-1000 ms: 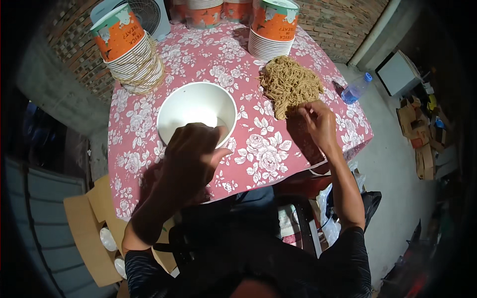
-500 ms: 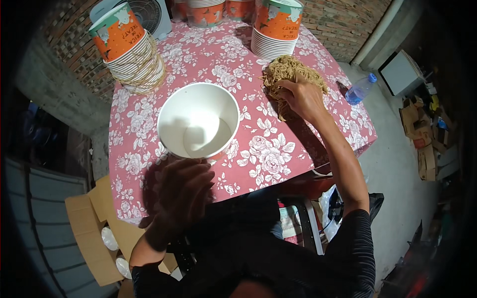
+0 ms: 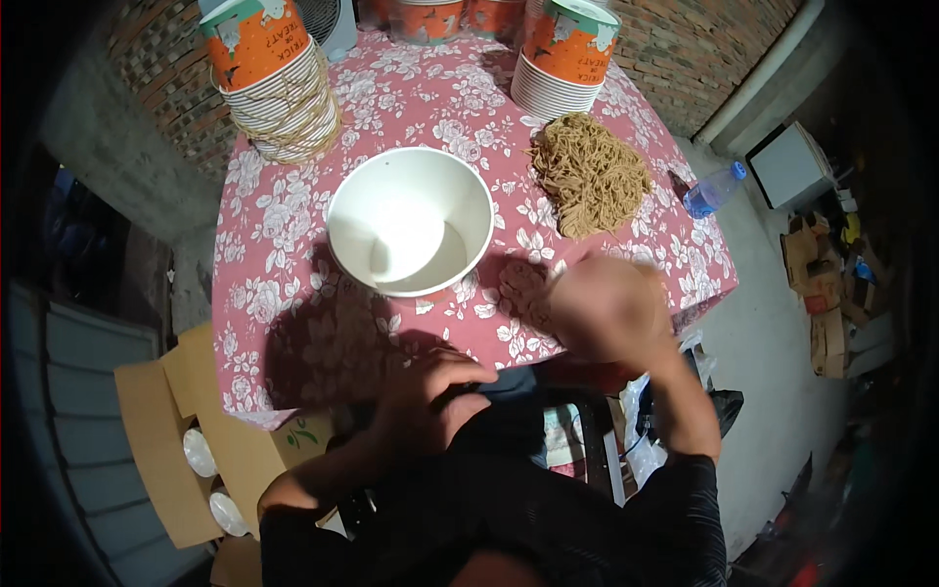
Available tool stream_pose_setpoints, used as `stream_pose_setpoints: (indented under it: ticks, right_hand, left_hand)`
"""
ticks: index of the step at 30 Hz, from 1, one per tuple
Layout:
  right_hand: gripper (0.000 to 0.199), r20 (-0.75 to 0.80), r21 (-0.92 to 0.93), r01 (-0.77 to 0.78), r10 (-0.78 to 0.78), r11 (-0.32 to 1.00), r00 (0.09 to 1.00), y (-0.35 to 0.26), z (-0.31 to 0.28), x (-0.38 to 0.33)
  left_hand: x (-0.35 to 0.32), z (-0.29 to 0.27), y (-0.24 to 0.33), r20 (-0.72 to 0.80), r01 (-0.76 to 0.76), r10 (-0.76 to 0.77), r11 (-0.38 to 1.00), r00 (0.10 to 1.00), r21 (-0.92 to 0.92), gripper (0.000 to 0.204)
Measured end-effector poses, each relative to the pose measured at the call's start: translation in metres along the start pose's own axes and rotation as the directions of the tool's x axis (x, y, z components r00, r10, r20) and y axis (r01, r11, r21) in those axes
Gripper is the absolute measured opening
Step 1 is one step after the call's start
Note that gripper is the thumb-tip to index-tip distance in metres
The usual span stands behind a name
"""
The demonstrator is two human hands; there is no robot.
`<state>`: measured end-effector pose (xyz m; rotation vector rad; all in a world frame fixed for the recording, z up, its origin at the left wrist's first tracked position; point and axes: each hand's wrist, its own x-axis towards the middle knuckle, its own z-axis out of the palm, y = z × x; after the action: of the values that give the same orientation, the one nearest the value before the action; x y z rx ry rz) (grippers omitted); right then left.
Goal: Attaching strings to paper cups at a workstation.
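Observation:
An empty white bowl stands in the middle of the table with the pink flowered cloth. A loose pile of brown noodles lies on the cloth to its right. My right hand is blurred with motion above the table's near right edge, between the noodles and my body. Whether it holds noodles is hidden by the blur. My left hand is low by my waist, below the table's front edge, fingers apart against my dark clothing, with nothing seen in it.
Two stacks of orange and white paper tubs stand at the back left and back right. A plastic water bottle lies off the table's right edge. An open cardboard box with white lids sits on the floor at the left.
My right hand has left the noodle pile and come back toward me over the table's front edge. My left hand has dropped from the bowl's rim down to my waist.

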<state>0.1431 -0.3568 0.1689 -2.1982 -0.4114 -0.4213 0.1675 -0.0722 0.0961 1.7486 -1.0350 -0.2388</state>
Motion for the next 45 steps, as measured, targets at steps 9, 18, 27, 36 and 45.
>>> stream_pose_setpoints:
  ticks: [9,18,27,36,45]
  right_hand:
    - [0.023,0.006,-0.099,-0.087,0.088,0.991,0.996,-0.013,0.076,-0.075]
    - [0.021,-0.016,-0.216,-0.036,0.033,0.976,0.999,-0.012,0.083,-0.086]
    - [0.015,-0.003,-0.24,-0.147,0.151,0.96,0.989,-0.003,0.065,-0.094]
    - [0.014,-0.039,-0.332,-0.183,0.181,0.925,0.983,0.009,0.039,-0.092]
    - [0.039,-0.032,0.112,-0.311,0.316,0.944,0.948,-0.024,0.068,-0.063]
  left_hand:
    - [0.015,0.043,-0.018,0.281,0.468,-0.382,0.6,0.88,-0.649,0.037]
    - [0.014,0.048,-0.026,0.116,0.371,-0.426,0.585,0.897,-0.721,0.023]
    - [0.012,0.031,-0.026,0.009,0.331,-0.42,0.7,0.907,-0.633,0.022]
    - [0.01,0.027,-0.03,-0.121,0.263,-0.442,0.709,0.889,-0.655,0.021]
    - [0.01,0.026,-0.028,-0.087,0.32,-0.404,0.823,0.911,-0.469,0.015]
